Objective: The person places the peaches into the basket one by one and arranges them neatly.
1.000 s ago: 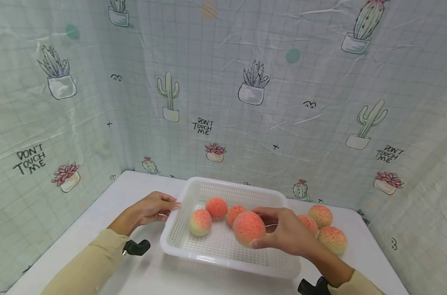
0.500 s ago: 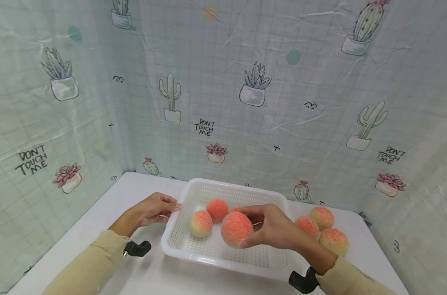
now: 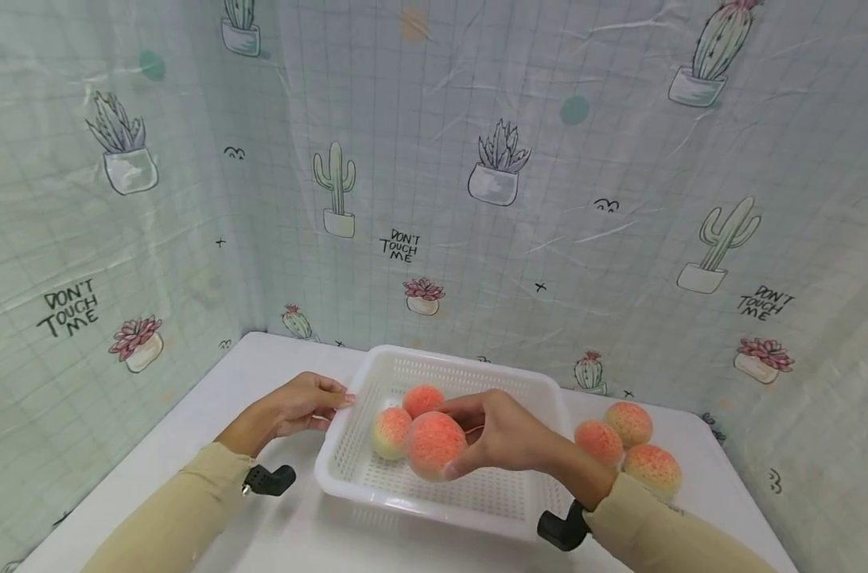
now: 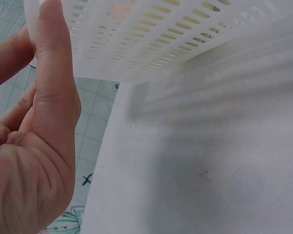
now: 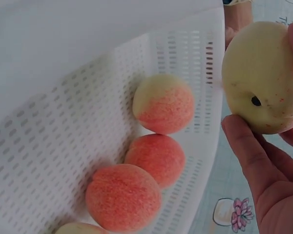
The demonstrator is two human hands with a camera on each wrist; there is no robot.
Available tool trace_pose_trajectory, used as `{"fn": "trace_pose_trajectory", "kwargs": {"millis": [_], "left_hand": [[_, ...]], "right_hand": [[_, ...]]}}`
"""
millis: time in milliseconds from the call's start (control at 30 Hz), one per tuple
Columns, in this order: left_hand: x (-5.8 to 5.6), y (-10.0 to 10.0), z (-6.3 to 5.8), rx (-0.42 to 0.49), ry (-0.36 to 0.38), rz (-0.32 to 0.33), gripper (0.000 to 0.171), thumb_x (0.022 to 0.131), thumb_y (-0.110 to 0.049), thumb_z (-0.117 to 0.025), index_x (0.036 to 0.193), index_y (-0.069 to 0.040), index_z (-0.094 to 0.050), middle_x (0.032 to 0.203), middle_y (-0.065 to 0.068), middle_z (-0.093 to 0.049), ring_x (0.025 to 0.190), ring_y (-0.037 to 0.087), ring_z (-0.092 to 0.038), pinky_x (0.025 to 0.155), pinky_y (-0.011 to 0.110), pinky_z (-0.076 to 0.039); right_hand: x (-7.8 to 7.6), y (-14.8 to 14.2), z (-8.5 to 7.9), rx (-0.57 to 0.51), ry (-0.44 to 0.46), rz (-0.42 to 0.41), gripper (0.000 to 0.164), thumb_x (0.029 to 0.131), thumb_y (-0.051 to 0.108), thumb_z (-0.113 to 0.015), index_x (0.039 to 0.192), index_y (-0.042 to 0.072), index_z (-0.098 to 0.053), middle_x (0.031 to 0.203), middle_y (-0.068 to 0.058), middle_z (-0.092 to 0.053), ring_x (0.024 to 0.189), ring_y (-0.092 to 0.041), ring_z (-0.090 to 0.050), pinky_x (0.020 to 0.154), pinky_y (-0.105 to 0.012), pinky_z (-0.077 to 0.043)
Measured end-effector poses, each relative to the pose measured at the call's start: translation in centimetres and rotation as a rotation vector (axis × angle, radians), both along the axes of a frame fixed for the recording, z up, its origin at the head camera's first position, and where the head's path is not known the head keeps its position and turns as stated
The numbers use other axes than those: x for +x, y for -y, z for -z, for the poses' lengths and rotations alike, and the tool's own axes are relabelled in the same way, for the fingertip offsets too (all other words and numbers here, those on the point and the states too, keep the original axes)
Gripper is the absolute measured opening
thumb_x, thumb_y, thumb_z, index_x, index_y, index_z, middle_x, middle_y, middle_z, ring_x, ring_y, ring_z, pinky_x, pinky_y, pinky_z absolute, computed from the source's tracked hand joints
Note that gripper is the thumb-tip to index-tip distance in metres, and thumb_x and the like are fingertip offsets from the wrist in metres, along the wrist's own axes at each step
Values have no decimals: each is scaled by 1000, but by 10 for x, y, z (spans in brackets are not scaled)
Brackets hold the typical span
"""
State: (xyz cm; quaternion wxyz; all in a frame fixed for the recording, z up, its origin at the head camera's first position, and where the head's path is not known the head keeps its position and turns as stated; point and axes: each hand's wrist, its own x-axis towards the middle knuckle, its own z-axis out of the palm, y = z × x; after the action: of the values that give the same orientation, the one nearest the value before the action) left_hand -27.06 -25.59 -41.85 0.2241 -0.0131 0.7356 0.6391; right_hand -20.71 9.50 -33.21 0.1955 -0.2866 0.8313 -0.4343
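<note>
My right hand (image 3: 505, 434) grips a peach (image 3: 437, 446) by its side, above the white perforated basket (image 3: 441, 517). In the right wrist view the held peach (image 5: 263, 80) shows a pale yellow base with a dark hole. A yellow and red peach (image 3: 391, 434) and a redder peach (image 3: 423, 399) lie in the basket's left part. Further peaches are hidden behind the right hand in the head view, but the right wrist view shows another red peach (image 5: 123, 197) there. With thumb and fingers, my left hand (image 3: 301, 407) pinches the basket's left rim.
Outside the basket on the right, a group of peaches (image 3: 628, 423) rests on the white table (image 3: 262, 525). Curtain walls (image 3: 434, 175) printed with cacti stand behind and on both sides. Each wrist wears a black camera (image 3: 270, 480).
Carrying the peach, my right hand has moved left over the basket, covering a peach seen there earlier. The left hand keeps its hold on the rim.
</note>
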Motion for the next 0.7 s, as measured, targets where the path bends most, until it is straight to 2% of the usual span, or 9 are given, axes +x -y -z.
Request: {"fn": "trace_pose_trajectory", "kwargs": {"millis": [133, 333, 700], "left_hand": [[-3, 1, 0, 4, -1, 8, 31, 95, -24, -78, 114, -1, -73, 98, 6, -76, 80, 17, -68, 71, 30, -64], [-6, 1, -1, -5, 4, 5, 28, 95, -23, -78, 113, -1, -74, 97, 6, -76, 79, 17, -68, 68, 28, -63], [-9, 2, 1, -8, 13, 5, 29, 95, -23, -78, 113, -1, -73, 98, 7, -76, 79, 16, -66, 68, 28, -62]], "right_hand": [[-8, 6, 4, 7, 13, -25, 62, 72, 18, -94, 130, 24, -73, 119, 5, -77, 104, -15, -72, 90, -27, -61], [-15, 14, 12, 7, 56, -53, 62, 73, 15, -92, 131, 24, -72, 123, 5, -76, 107, -14, -72, 97, -34, -60], [-23, 27, 18, 11, 63, -88, 68, 72, 15, -93, 136, 18, -70, 126, 4, -76, 109, -10, -73, 96, -29, -60]]}}
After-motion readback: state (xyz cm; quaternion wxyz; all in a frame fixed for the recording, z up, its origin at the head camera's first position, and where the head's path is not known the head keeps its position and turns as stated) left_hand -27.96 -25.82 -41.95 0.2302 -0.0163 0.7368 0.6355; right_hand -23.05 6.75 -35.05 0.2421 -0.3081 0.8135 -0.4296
